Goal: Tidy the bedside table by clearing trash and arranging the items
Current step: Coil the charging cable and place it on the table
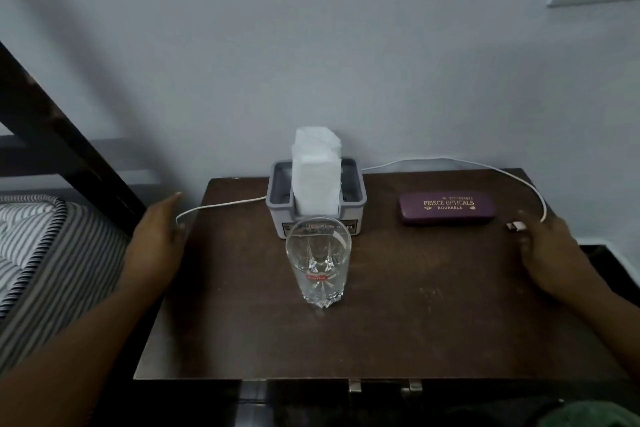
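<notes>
Looking down on the bedside table [415, 322], we keep both hands at its side edges. Our left hand [157, 243] hovers at the left edge with the fingers stretched out and nothing in it, its fingertips just beside the loop of the white cable [221, 206]. Our right hand [550, 253] lies near the right edge, fingers loosely spread and empty, close to the cable's plug end [516, 226]; whether a fingertip touches the plug we cannot tell, since that part is blurred. The cable runs from the left edge behind the grey holder [317, 208], arcs along the back edge and comes down at the right edge. The holder stands at the middle of the back edge with a white stack of tissues [316, 177] upright in it. An empty clear glass [318, 263] stands upright just in front of the holder, toward the table's centre. A purple spectacle case [446, 208] with gold lettering lies flat near the back right corner. A striped mattress [41, 253] lies left of the table.
</notes>
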